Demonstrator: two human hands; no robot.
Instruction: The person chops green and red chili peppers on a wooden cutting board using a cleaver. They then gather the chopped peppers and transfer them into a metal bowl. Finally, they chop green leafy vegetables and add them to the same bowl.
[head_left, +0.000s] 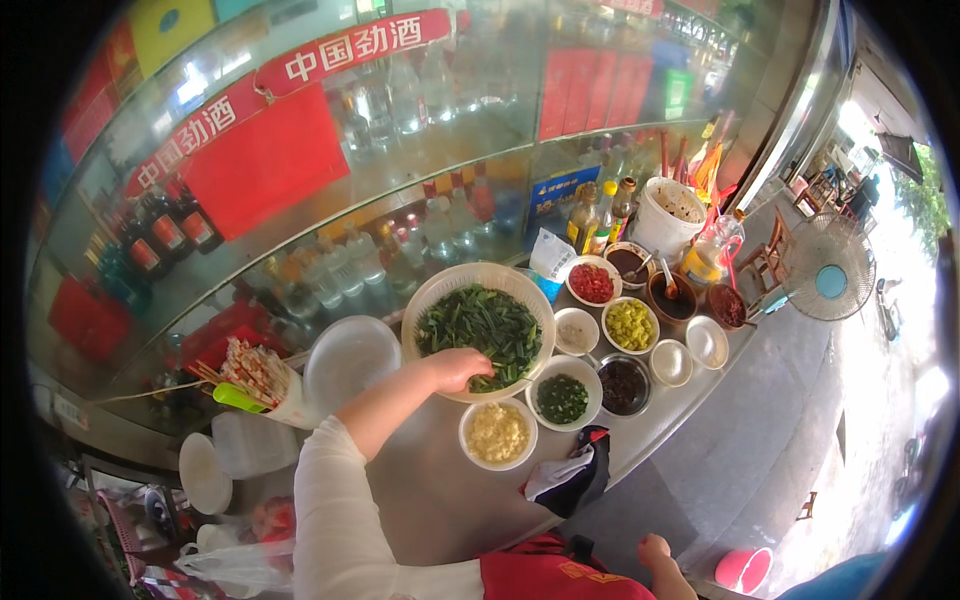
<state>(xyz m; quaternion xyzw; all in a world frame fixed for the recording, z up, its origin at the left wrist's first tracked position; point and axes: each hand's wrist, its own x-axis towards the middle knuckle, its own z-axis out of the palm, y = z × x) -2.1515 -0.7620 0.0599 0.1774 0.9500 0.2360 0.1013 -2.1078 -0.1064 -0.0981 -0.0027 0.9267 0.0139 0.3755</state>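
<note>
A large pale plastic basket (413, 330) holds cut green leafy vegetables (480, 326). My left hand (459, 369) reaches over its near rim, with the fingertips down among the greens; whether they grip any is hidden. Just below stands a bowl of chopped garlic (497, 433), and to its right a bowl of chopped green onion (562, 398). My right hand (653, 550) hangs beside the red apron (555, 574), off the table, with its fingers curled; nothing shows in it.
Condiment bowls with chopped red chili (591, 283), yellow-green pickles (631, 325) and dark sauce (672, 300) crowd the right side. Behind stand sauce bottles (583, 217) and a white bucket (667, 221). A fan (831, 270), wrapped chopsticks (255, 375), a dark cloth (581, 480) and a glass cabinet surround the table.
</note>
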